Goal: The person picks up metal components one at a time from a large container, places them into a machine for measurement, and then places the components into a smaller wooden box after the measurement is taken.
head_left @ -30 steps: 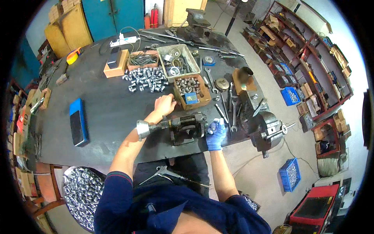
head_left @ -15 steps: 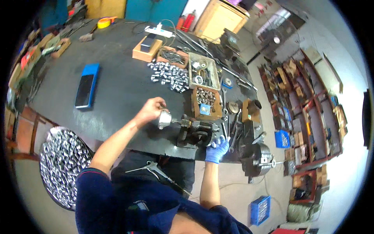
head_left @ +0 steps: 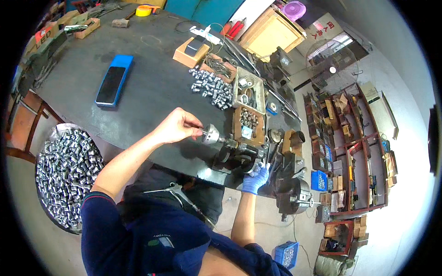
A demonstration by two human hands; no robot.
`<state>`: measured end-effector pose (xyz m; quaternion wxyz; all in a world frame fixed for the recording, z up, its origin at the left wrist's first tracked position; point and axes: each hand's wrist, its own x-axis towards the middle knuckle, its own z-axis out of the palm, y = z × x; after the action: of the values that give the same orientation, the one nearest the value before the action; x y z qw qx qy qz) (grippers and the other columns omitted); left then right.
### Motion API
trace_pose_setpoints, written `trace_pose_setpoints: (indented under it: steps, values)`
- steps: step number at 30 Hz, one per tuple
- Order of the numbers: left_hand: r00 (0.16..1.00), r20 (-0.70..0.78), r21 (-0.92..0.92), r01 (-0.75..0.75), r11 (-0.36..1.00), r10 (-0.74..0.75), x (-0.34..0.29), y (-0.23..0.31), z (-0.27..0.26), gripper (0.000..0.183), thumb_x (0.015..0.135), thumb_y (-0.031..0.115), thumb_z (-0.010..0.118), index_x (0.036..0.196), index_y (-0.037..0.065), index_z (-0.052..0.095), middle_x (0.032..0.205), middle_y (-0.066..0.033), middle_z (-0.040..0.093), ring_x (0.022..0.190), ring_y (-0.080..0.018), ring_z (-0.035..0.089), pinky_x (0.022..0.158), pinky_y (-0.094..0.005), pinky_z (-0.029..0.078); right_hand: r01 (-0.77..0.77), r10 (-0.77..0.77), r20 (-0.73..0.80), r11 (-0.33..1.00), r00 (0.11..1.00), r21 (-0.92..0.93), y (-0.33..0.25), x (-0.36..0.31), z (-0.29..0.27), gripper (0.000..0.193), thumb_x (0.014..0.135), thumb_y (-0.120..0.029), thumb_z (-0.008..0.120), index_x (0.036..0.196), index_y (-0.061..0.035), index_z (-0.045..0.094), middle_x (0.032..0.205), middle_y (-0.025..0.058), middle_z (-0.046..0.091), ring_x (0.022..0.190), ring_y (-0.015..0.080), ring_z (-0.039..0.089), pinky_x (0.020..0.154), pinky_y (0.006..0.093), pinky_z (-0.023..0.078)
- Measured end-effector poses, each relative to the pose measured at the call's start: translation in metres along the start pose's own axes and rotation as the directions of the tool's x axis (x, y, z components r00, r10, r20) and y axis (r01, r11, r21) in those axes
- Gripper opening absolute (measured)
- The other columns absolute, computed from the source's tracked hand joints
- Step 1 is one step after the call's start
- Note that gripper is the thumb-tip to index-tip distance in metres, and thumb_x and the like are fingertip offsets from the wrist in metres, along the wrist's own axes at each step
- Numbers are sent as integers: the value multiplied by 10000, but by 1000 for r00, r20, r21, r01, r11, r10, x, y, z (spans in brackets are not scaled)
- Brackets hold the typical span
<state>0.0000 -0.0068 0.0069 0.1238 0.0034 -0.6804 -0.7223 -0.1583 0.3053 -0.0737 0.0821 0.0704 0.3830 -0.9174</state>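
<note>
My bare left hand (head_left: 177, 126) pinches a short thin metal rod (head_left: 201, 130) at the face of a cone-shaped drill chuck (head_left: 212, 135). This chuck sits on the left end of a small dark bench machine (head_left: 235, 156) at the table's near edge. On the machine's right end, my right hand (head_left: 256, 178), in a blue glove, has its fingers curled round a silvery round part (head_left: 249, 166); they partly hide it. Across my lap lies a silver tool with long thin arms (head_left: 177, 191). Behind the chuck, an open carton (head_left: 238, 131) holds small metal fittings.
Loose metal sleeves (head_left: 212, 88) lie beyond my left hand, near a plastic tray of parts (head_left: 260, 99). A blue-cased device (head_left: 114, 80) rests on the table (head_left: 152, 69). Many sleeves fill a round container (head_left: 69, 177) at left. A vise-like machine (head_left: 293, 195) stands at right.
My left hand has gone from the top of the chuck to its left face, where it pinches the rod. My right hand stays at the machine's right end. The whole view has shifted.
</note>
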Motion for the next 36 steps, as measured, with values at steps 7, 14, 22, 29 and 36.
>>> trace_pose_setpoints:
  steps: [7,14,22,29,36]
  values:
    - [981,56,232,-193,954,185,1,6,2,197,695,-28,680,887,-39,638,838,-98,647,756,-124,609,691,-248,485,18,-11,140,999,990,-48,-37,-25,2,411,870,-419,497,700,-51,562,450,-6,428,323,77,331,271,201,241]
    - [998,-12,-59,-59,996,59,-3,-3,3,191,700,-17,685,882,-44,632,812,-95,646,763,-121,605,711,-254,487,-3,23,405,999,914,-51,-73,11,62,454,894,-442,436,735,-38,568,443,-19,355,327,61,274,284,193,231]
    - [990,-91,-21,-107,994,105,2,-13,10,104,818,39,590,867,-52,600,697,-68,611,614,-110,586,579,-240,474,-71,90,272,994,958,-78,-24,102,45,426,884,-441,462,626,-106,517,422,-23,389,316,87,314,288,221,259]
    - [990,-136,-123,25,992,-42,-3,-9,29,169,875,150,554,850,-10,507,619,-36,536,510,-85,502,444,-218,408,-33,50,35,928,998,-372,-4,103,22,342,877,-380,524,662,-114,533,480,-19,466,345,61,398,314,185,317]
    - [944,-326,-33,-62,998,47,-14,-15,39,118,874,103,548,812,24,488,669,-7,521,584,-43,463,493,-201,360,48,30,239,948,971,-313,-15,91,54,319,875,-342,538,686,-85,536,458,-22,444,325,71,357,296,210,262]
